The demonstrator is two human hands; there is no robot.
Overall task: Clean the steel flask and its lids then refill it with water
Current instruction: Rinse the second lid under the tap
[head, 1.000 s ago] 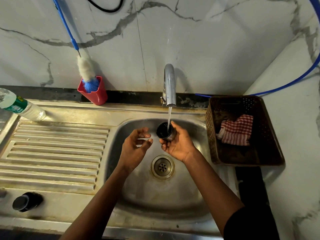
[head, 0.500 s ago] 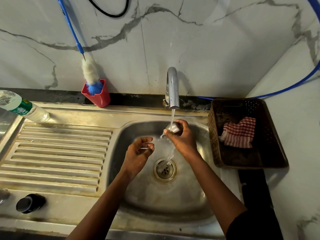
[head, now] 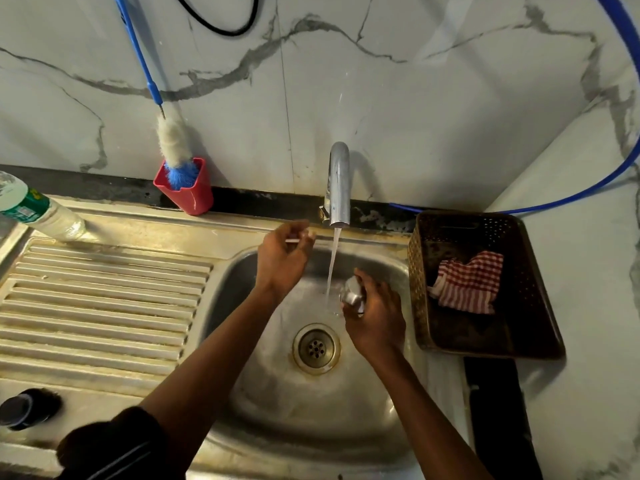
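- Two hands are over one steel sink (head: 311, 410), nothing fancy.
- The right hand (head: 375, 320) has its fingers wrapped round one steel lid (head: 351, 294). It's low in the basin, up and to the right of the single drain (head: 316, 348).
- The left hand (head: 282, 261) is up by the back rim of the sink, just left of the tap (head: 339, 181). It pinches one thin white strip (head: 299, 239) between thumb and fingers. Honestly can't tell what the strip is.
- One tap, with one stream of water (head: 332, 265) running. The stream drops just left of the lid, and I can't tell if it actually hits it.
- The ribbed drainboard (head: 104, 306) sits left of the basin.
- There's one dark cylinder (head: 27, 408) lying at its front-left corner. It's too dim to say if that's the flask or a cap.
- One plastic bottle (head: 34, 211) with a green label lies at the back-left corner.
- One red cup (head: 188, 192) is on the back ledge. One brush (head: 175, 147) stands in it, blue handle leaning up the marble wall.
- One brown basket (head: 485, 334) sits right beside the sink, with one red-and-white checked cloth (head: 467, 282) crumpled inside.
- One blue hose (head: 588, 188) curves along the right wall, and one black cable (head: 221, 26) loops at the top.
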